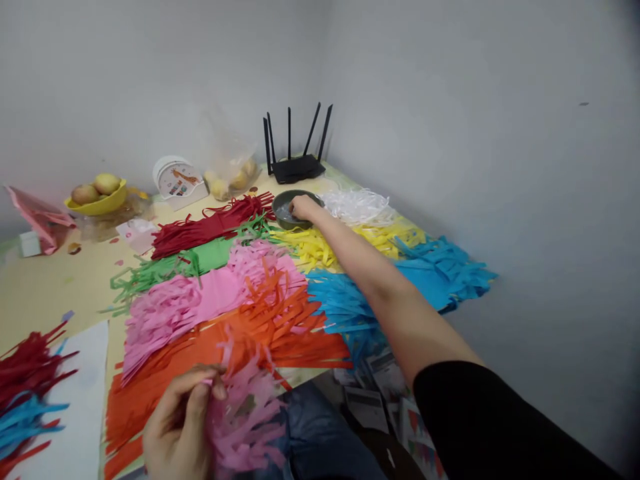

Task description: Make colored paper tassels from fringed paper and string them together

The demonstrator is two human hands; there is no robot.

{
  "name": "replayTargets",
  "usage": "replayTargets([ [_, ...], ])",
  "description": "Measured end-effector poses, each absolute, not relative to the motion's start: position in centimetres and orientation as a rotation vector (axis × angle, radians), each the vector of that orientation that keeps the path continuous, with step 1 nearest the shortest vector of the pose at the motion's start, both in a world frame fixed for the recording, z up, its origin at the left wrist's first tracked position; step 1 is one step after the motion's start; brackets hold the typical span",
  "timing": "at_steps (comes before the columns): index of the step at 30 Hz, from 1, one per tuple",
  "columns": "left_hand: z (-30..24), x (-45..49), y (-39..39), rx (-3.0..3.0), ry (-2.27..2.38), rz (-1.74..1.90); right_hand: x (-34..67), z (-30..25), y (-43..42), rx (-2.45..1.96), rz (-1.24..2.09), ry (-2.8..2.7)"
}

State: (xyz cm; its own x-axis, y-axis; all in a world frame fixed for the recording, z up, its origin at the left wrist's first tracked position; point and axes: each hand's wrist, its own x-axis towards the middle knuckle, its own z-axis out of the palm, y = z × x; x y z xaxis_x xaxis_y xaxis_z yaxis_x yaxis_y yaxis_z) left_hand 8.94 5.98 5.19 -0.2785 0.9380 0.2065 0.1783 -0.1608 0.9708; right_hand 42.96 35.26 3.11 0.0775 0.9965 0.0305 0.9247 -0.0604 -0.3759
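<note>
My left hand (181, 421) is low at the front. Its thumb and fingers pinch the end of a pink fringed paper tassel (247, 420), whose strips hang off to the right. My right hand (306, 208) reaches far across the table into a dark green bowl (293, 222). Its fingers are drawn together inside the bowl, and what they hold, if anything, is hidden. Beneath my forearm lie yellow fringed paper (315, 250) and blue fringed paper (425, 277). Orange fringed paper (170, 373) and pink fringed paper (220, 290) are spread between my hands.
Green (215, 255), dark red (215, 227) and white fringed paper (360, 205) lie farther back. A black router (299, 169) with upright antennas stands in the corner. Beside it are a bag of fruit (230, 177) and a yellow fruit bowl (97, 203). Red-blue tassels (30, 373) lie left.
</note>
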Motion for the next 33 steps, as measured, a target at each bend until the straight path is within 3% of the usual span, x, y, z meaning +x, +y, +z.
replayTargets([
  [7,3.6,9.4,7.6,1.151,1.382,1.448,43.9,1.9,36.5,-2.146,0.414,-1.818],
  [12,2.9,9.4,9.2,1.107,1.356,1.442,42.2,4.0,33.3,-1.936,0.378,-1.765],
  [14,2.8,9.6,9.8,1.122,1.359,1.478,39.3,4.7,30.0,-1.699,0.511,-1.779],
  [18,3.3,10.5,10.4,1.265,1.336,1.543,32.1,5.3,21.1,-0.853,1.210,-1.614],
  [23,4.0,11.0,9.2,1.350,1.197,1.624,26.9,5.6,14.0,-0.665,1.525,-1.395],
  [28,4.5,10.0,7.1,1.481,1.237,1.688,25.4,5.8,12.2,-0.664,1.560,-1.337],
  [33,4.9,8.8,5.5,1.834,1.388,1.679,24.6,6.0,10.8,-0.740,1.367,-1.453],
])
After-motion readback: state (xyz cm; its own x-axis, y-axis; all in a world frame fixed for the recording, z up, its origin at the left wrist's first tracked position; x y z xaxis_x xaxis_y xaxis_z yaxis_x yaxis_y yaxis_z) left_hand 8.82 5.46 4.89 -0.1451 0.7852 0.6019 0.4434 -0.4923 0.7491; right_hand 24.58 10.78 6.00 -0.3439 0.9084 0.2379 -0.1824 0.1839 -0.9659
